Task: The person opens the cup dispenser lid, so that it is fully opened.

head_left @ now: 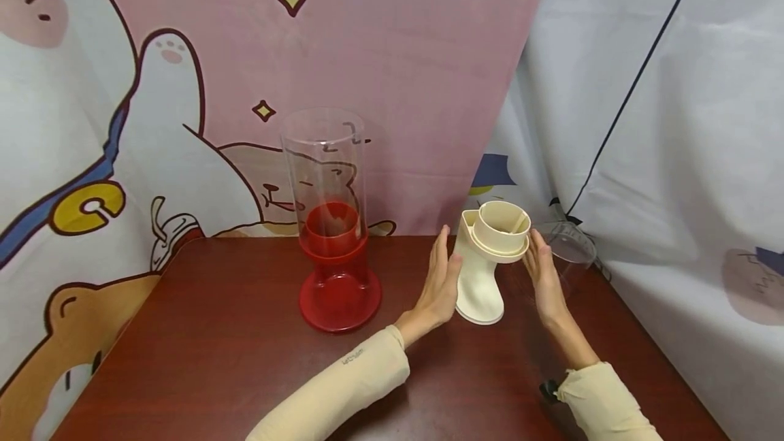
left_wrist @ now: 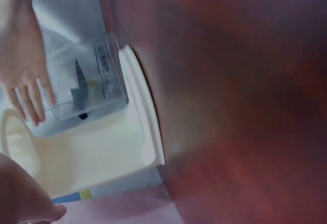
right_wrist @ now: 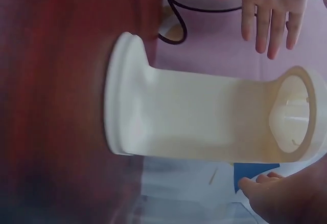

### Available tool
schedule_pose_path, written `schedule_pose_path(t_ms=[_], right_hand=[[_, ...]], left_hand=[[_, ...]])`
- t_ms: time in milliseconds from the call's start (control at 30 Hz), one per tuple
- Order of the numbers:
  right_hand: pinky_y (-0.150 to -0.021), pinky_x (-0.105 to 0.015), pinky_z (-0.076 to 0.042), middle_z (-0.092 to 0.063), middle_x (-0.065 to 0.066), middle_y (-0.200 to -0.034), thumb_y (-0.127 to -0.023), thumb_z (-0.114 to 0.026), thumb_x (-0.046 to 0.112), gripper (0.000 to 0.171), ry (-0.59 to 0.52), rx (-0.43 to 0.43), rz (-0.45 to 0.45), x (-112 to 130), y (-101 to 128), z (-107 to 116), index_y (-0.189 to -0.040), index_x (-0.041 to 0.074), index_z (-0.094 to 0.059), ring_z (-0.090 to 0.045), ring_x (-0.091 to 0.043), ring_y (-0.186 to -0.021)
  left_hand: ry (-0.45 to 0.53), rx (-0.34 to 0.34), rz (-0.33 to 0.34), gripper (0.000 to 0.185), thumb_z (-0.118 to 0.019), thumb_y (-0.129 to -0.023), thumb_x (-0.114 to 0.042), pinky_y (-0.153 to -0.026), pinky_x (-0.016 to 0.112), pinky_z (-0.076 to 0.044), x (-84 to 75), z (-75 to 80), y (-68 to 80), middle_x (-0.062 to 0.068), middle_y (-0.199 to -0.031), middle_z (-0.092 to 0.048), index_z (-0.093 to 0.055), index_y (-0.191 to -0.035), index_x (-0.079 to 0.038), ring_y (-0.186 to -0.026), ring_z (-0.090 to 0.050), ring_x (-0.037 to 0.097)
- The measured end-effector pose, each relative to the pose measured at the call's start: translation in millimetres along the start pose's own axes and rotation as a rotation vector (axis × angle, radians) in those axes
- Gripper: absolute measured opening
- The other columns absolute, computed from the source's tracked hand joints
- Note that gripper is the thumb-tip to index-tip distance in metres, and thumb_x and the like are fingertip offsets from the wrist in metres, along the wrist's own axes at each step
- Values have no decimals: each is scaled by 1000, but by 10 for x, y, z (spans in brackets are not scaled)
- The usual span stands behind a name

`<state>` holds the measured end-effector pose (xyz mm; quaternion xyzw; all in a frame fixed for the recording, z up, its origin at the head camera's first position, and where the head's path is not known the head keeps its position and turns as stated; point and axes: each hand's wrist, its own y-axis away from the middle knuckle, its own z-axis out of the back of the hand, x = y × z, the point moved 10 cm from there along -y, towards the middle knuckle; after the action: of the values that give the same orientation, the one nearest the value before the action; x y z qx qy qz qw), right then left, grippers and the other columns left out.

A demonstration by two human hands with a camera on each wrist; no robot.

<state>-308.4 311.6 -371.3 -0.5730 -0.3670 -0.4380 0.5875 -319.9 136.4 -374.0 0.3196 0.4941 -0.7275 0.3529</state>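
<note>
A cream plastic stand (head_left: 480, 278) with a round cup on top stands upright on the dark red table (head_left: 214, 359). My left hand (head_left: 439, 278) is flat with straight fingers against the stand's left side. My right hand (head_left: 542, 274) is held flat, fingers straight, just right of it, near the cup's rim. Neither hand grips anything. The right wrist view shows the stand (right_wrist: 194, 114) from the side, with the left hand (right_wrist: 271, 9) spread behind it. In the left wrist view the right hand (left_wrist: 23, 65) lies beyond the stand (left_wrist: 97, 147).
A red stand carrying a tall clear cylinder (head_left: 333, 223) stands left of the hands. A clear plastic tub (head_left: 569, 250) sits behind the right hand, near the table's right rear corner. Printed cloth hangs behind and to the right.
</note>
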Motion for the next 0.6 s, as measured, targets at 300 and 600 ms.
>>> schedule_pose_path(t_ms=[300,600], right_hand=[[-111,-21,-14,-1,-18,-149,-100,-8,25,49,-46,11,105,64,403,-60,-143,5,0,-1,-26,-139],[-107,-15,-19,-8,-10,-149,-99,-12,24,48,-80,50,137,172,704,-253,-144,7,-4,-7,-20,-139]], left_hand=[[37,55,11,57,-7,-93,-54,-110,41,-19,-141,73,418,-13,-148,-11,-2,-143,-30,-137,-12,9],[59,103,37,55,-9,-94,-51,-109,41,-20,-203,169,710,-13,-148,-11,-4,-144,-28,-137,-13,9]])
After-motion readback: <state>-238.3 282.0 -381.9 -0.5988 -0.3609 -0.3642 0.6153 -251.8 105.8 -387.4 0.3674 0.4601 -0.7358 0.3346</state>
